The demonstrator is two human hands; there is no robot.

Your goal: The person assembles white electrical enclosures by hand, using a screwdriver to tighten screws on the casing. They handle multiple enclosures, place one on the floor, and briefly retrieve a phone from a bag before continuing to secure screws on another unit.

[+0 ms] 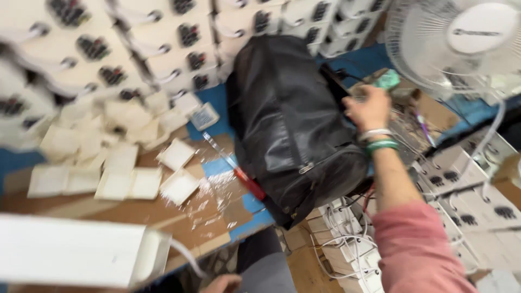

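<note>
A black leather backpack (287,125) stands at frame centre on the cardboard-covered worktop (179,214). Right of it, the right hand (370,107) has its grip clamped on a small green object (388,80). At the bottom edge, the left hand (220,283) is barely visible; grip unclear.

My head camera looks down, tilted, from close above the cluttered table (179,217), with my knees at the near edge.

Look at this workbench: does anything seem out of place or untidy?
Yes. A bulky black leather backpack lies slumped on the cardboard-covered bench, overhanging its edge. Small flat white box pieces lie scattered askew beside it, not stacked.
</note>
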